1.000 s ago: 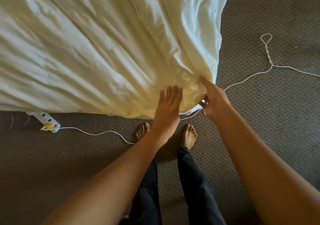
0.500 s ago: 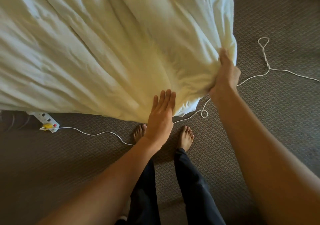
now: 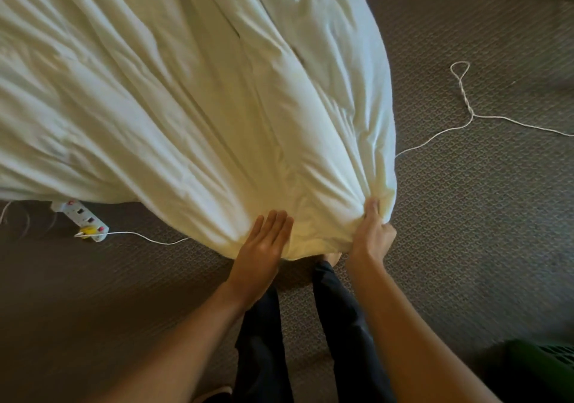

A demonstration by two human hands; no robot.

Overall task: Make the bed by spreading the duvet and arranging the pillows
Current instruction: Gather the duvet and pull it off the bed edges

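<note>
Duvet (image 3: 186,107) corner sits lower and closer to the person than half a second ago, so it now hangs over the feet that were bare before and only a bit of one foot pokes out under the hem. It's a big creamy white thing, all creased, filling most of the top and left of the shot and draped down to the brown patterned carpet (image 3: 481,216). Dark trousers (image 3: 341,325) run straight down the middle between the two bare forearms. Right hand (image 3: 372,235) has the bunched-up corner clamped in a fist, thumb up on the fabric. Left hand (image 3: 264,250) lies flat just beside it, fingers straight and together, pressing the edge. A thin white cable (image 3: 466,101) loops across the carpet on the right, and a white power strip (image 3: 84,219) with a yellow plug peeks out on the left.
</note>
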